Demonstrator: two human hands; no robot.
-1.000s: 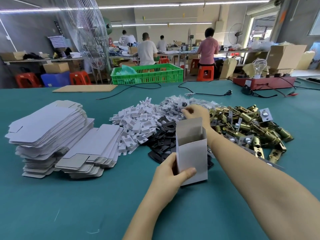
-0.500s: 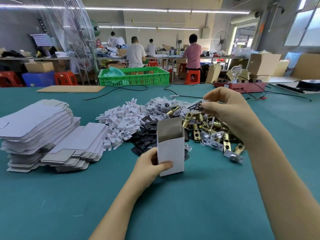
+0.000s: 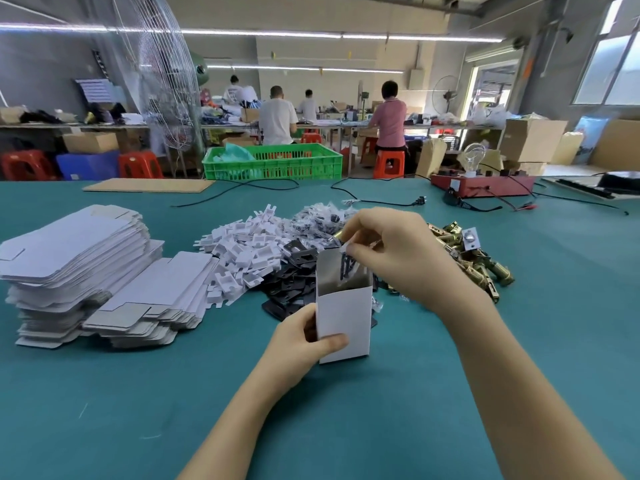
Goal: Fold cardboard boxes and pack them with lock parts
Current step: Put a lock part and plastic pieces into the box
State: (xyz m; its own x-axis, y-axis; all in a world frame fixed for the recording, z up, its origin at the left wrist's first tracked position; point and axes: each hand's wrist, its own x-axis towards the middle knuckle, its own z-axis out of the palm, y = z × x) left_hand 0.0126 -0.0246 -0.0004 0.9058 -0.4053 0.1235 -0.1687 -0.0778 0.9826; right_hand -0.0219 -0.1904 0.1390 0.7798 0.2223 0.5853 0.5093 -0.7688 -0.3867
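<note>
A small white cardboard box (image 3: 344,318) stands upright on the green table, its top open. My left hand (image 3: 304,336) grips its left side, thumb across the front. My right hand (image 3: 398,252) is right above the opening and pinches a small clear bag of dark screws (image 3: 346,266) that hangs partly inside the box. Behind the box lie piles of white plastic inserts (image 3: 249,251), black plates (image 3: 294,282), bagged screws (image 3: 318,216) and brass latch parts (image 3: 478,258).
Two stacks of flat white box blanks (image 3: 86,271) sit at the left. Far across the table are a cardboard sheet (image 3: 149,185), a green crate (image 3: 273,162), black cables (image 3: 381,202) and a red device with a bulb (image 3: 485,185). People work at benches behind.
My right hand has come down from over the brass pile to the box opening, carrying the bag of screws, which now dips into the box. My left hand keeps holding the box.
</note>
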